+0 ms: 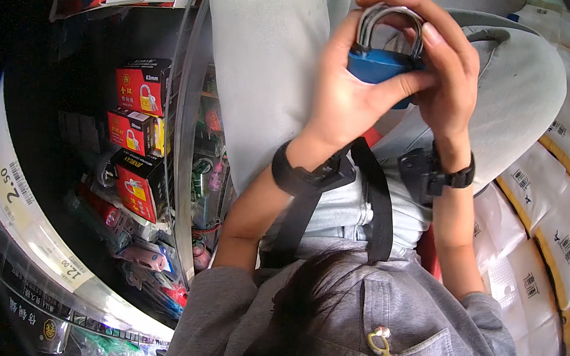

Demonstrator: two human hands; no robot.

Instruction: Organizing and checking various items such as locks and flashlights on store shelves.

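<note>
Blue padlock (377, 65), perhaps several held together, is up over the pale jeans (521, 108), gripped between the left hand (352, 102) and right hand (456, 74). It's unboxed, its metal loop (364, 33) seemingly seated; what remains, I can't tell. Red-and-black boxes (136, 188) stand to the left.

l. fisheye head cam, close, downward onto fingers (449, 60)

- My left forearm (254, 209) slanted up and rightward; my right forearm (454, 235) rose nearly straight.
- My left hand (352, 105) was curled, its thumb (400, 87) stretched toward my right hand (454, 77).
- My right fingers (449, 36) arched leftward, bent.
</note>
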